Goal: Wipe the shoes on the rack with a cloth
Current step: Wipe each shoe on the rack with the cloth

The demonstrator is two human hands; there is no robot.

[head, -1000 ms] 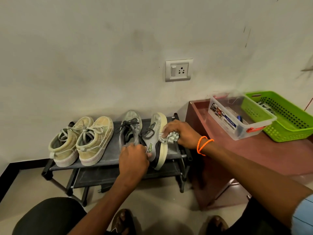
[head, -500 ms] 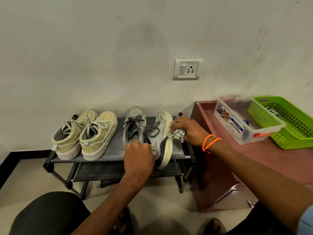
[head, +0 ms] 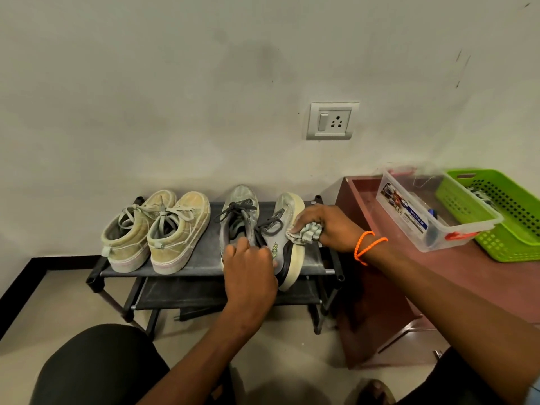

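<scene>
Right hand (head: 330,226) fingers bunch cloth (head: 305,232) against tilted grey shoe (head: 282,238); left hand (head: 249,270) grips its heel.

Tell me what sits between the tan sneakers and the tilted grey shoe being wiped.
The other grey sneaker, standing upright on the rack; the left hand rests at its heel. Head view.

Left hand (head: 250,271) reached forward from the lower middle, back of hand up, fingers curled down over the heel of the tilted grey sneaker (head: 285,238). Right hand (head: 330,228) extended from the lower right, forearm angled inward, orange bands at the wrist, fingers bunched round the crumpled cloth (head: 305,232), seemingly pressed to the sneaker's side.
</scene>
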